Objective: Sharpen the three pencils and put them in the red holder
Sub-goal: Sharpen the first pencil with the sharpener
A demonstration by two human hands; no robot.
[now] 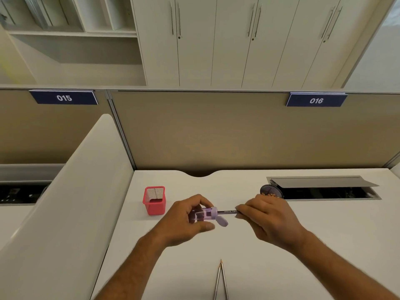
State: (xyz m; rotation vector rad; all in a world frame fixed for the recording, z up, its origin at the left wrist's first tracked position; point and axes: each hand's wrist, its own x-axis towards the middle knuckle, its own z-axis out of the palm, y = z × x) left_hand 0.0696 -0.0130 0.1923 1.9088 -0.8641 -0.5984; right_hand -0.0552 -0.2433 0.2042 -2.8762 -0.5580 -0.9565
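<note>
My left hand (186,219) grips a purple sharpener (205,214) with a clear shavings chamber and a hanging open cap. A dark pencil (228,211) sticks into the sharpener from the right, held level above the desk. My right hand (268,217) pinches the pencil's free end. A red mesh holder (154,200) stands upright on the desk to the left of my hands; I see no pencil in it. Two pencils (220,280) lie on the desk near me, their points touching and aimed away from me.
A dark round mesh dish (270,190) with brown shavings sits behind my right hand. An open cable hatch (324,187) is set in the white desk (324,230) at the right. A tan partition (238,131) closes the back; a white divider (75,191) runs along the left.
</note>
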